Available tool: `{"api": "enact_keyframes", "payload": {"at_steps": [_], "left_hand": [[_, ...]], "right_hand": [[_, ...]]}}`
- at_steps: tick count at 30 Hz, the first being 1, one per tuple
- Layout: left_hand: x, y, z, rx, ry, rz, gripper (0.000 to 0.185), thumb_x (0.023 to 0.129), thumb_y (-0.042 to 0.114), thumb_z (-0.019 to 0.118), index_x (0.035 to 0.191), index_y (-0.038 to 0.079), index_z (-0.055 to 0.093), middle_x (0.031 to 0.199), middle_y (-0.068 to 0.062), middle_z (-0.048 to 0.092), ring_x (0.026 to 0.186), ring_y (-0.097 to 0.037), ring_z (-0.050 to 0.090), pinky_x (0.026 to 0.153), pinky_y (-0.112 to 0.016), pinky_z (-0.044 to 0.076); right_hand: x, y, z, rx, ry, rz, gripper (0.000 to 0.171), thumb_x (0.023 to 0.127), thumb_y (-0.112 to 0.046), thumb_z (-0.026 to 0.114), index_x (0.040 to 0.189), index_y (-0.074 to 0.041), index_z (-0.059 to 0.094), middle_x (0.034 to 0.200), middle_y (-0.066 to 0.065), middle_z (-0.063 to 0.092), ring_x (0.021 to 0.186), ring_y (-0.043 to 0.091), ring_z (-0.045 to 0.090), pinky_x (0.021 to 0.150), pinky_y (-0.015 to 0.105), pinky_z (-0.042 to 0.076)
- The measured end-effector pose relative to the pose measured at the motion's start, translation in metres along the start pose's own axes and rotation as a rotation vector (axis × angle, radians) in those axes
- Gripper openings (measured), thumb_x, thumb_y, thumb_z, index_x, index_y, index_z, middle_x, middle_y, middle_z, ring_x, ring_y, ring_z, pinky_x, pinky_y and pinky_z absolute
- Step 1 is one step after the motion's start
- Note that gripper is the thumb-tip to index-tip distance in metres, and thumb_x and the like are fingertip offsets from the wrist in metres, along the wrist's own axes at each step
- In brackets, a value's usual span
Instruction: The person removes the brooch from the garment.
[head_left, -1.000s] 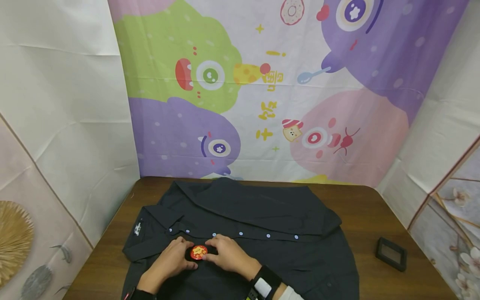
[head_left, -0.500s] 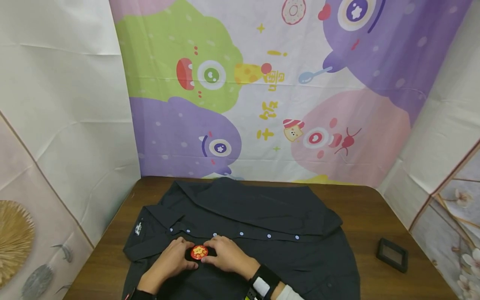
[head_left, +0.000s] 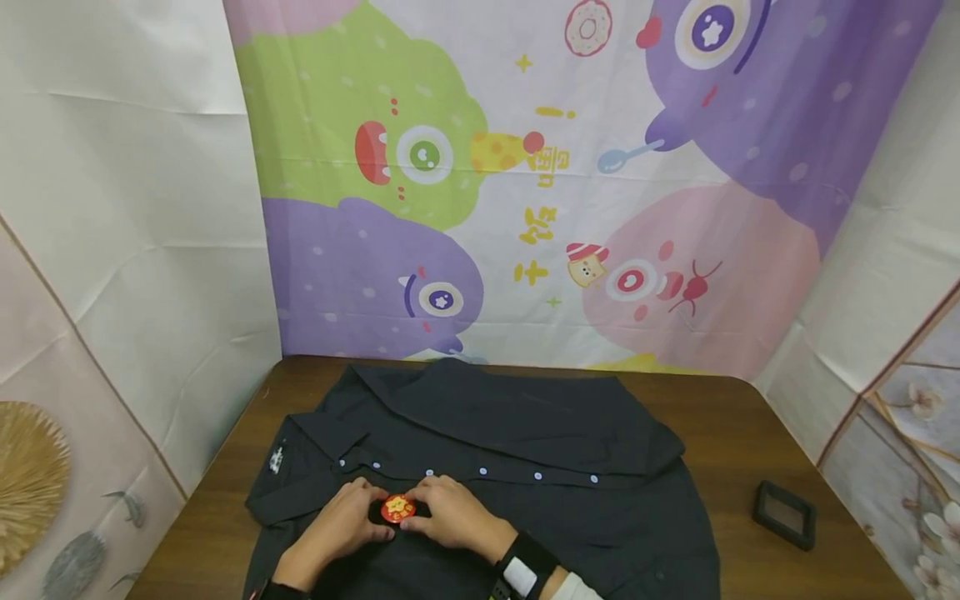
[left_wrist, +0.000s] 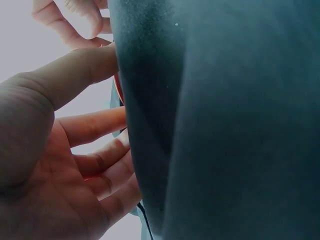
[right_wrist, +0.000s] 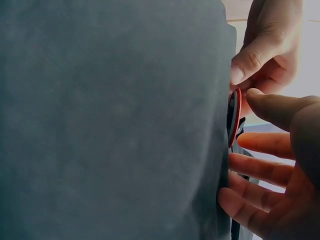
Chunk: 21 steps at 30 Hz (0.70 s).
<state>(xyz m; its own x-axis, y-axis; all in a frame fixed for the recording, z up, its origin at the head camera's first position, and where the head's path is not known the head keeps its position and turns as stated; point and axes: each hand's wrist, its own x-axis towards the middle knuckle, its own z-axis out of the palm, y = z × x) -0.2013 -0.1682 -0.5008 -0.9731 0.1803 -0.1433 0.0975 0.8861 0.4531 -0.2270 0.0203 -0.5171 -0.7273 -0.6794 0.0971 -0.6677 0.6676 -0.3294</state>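
Observation:
A round red badge (head_left: 397, 507) with a yellow design sits on the front of a dark shirt (head_left: 585, 533), below its row of pale buttons. My left hand (head_left: 347, 518) holds the badge area from the left, thumb and index finger at its edge. From the right, my right hand (head_left: 461, 518) grips the badge's rim between thumb and index finger. The right wrist view shows the badge (right_wrist: 234, 117) edge-on, its back facing the cloth. In the left wrist view, dark cloth (left_wrist: 225, 120) hides most of the badge. The badge's fastening cannot be made out.
The shirt covers much of the brown wooden table (head_left: 742, 433). A small black frame (head_left: 783, 515) lies on the right side of the table. Behind stands a cartoon-printed cloth (head_left: 525, 183), with pale hangings (head_left: 142, 208) at both sides.
The right thumb has shifted slightly along the badge's lower edge. Both hands otherwise stay at the badge, and the head view has tilted a little.

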Motion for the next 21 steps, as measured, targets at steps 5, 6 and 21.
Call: {"api": "enact_keyframes", "payload": {"at_steps": [5,6,21], "left_hand": [[0.0002,-0.0003,-0.0003,0.001,0.011,0.003,0.046,0.071,0.026,0.086,0.107,0.003,0.071,0.091,-0.003,0.057,0.087,-0.02,0.052,0.078,-0.042,0.047],[0.0002,-0.0005,-0.0003,0.002,0.014,0.005,0.045,0.071,0.027,0.086,0.107,0.003,0.071,0.091,-0.003,0.057,0.086,-0.019,0.052,0.078,-0.041,0.047],[-0.0024,-0.0034,0.0006,-0.021,0.039,0.044,0.037,0.074,0.024,0.083,0.105,0.007,0.072,0.088,-0.001,0.058,0.082,-0.017,0.051,0.074,-0.037,0.045]], "right_hand": [[0.0003,-0.0002,0.0,-0.013,0.001,0.001,0.036,0.088,-0.042,0.07,0.114,-0.017,0.072,0.105,-0.006,0.067,0.093,0.007,0.059,0.084,0.022,0.049],[0.0005,-0.0004,-0.0001,-0.014,0.001,-0.001,0.035,0.088,-0.041,0.07,0.114,-0.017,0.072,0.105,-0.006,0.067,0.092,0.007,0.059,0.083,0.022,0.049],[0.0026,-0.003,0.0023,-0.003,-0.014,0.003,0.028,0.088,-0.036,0.071,0.11,-0.018,0.073,0.103,-0.006,0.066,0.091,0.005,0.058,0.082,0.021,0.049]]}}
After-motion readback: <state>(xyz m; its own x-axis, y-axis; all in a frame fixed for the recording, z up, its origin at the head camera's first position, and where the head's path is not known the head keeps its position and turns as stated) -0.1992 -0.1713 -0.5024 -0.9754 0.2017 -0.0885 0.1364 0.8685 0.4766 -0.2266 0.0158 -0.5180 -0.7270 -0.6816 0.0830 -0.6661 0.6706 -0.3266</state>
